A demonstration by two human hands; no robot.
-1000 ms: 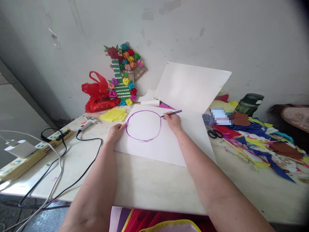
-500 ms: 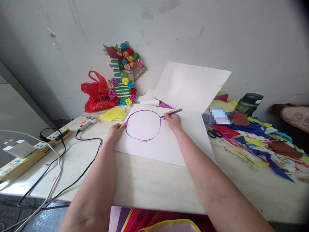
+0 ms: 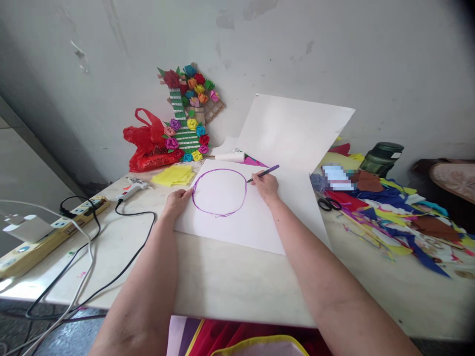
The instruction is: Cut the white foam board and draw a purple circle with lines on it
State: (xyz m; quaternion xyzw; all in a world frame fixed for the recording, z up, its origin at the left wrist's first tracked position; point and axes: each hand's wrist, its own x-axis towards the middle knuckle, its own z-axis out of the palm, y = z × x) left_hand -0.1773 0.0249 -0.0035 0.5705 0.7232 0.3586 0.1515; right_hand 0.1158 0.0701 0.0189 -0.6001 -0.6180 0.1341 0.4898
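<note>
A large sheet of white paper [image 3: 237, 232] lies on the table, with a purple circle [image 3: 227, 169] drawn on it in several overlapping strokes. My left hand [image 3: 176, 203] grips the sheet's left edge, thumb on top and the other fingers partly hidden. In my right hand [image 3: 266, 186] is a dark purple marker [image 3: 268, 171], pinched between thumb and fingers. Its tip is at the circle's right side; whether it touches the paper I cannot tell. Behind, a white panel [image 3: 297, 128] leans up toward the wall.
Yellow paper squares [image 3: 172, 175], a glue gun [image 3: 132, 188] and a power strip [image 3: 67, 225] with cables are on the left. A red bag [image 3: 148, 143] and a paper-flower guitar [image 3: 181, 118] stand behind. To the right are scissors [image 3: 329, 203], colourful scraps [image 3: 401, 212] and a green bottle [image 3: 382, 157].
The marker in my right hand tilts slightly more steeply, its tip a little lower by the circle's right side. My left hand stays on the paper's edge.
</note>
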